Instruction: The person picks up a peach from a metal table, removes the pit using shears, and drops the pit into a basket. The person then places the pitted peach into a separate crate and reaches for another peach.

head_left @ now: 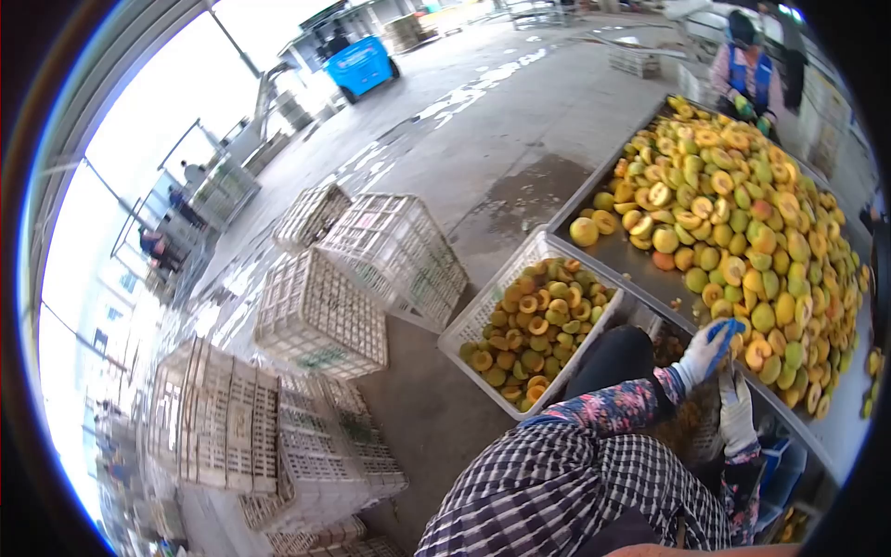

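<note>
My left hand (707, 353), in a white glove with blue fingers, is closed at the near edge of a metal table (640, 291). A piece of yellow peach (736, 345) shows at its fingertips; the grip itself is partly hidden. Just below it, my right hand (737, 416) in a white glove has its fingers curled close to the left one; what they hold is too small to make out. Beyond both hands lies a large heap of yellow-green peaches (733, 223), many halved. Beside my left arm stands a white crate (478, 383) filled with peach halves (538, 325).
Stacked plastic crates (320, 316) stand on the concrete floor to the left, with more crates (218, 418) nearer. Across the table a person (745, 74) in a blue vest and gloves works at the heap. A blue cart (360, 67) is farther back.
</note>
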A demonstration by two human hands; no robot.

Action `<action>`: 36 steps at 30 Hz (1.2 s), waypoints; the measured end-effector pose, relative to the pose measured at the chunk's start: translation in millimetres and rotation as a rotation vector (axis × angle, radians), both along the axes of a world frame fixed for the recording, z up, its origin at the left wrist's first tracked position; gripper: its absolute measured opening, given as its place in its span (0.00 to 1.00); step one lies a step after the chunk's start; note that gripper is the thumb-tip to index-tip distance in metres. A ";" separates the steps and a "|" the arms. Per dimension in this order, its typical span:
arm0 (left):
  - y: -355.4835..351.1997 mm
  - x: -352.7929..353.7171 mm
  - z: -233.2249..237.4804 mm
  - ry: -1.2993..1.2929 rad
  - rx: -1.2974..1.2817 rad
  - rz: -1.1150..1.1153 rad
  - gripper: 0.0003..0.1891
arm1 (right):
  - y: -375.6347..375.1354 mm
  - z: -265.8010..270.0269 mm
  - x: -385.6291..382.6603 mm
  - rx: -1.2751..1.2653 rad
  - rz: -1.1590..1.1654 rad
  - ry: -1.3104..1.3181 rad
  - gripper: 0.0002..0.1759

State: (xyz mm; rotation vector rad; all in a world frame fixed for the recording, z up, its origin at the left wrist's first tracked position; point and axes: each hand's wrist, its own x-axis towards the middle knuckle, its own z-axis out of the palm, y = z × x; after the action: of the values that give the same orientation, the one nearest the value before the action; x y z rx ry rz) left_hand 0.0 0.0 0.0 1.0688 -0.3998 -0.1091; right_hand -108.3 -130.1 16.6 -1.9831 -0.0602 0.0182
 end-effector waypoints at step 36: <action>19.0 -16.7 24.4 0.303 0.079 -0.349 0.19 | 28.8 50.4 -44.0 1.234 0.038 0.762 0.20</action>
State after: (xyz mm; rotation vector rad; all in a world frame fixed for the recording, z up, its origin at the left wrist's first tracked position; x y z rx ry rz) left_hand -16.7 19.0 24.4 1.0318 -0.3059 -0.5943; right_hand -152.3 -101.3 67.0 -0.6523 0.3168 0.6071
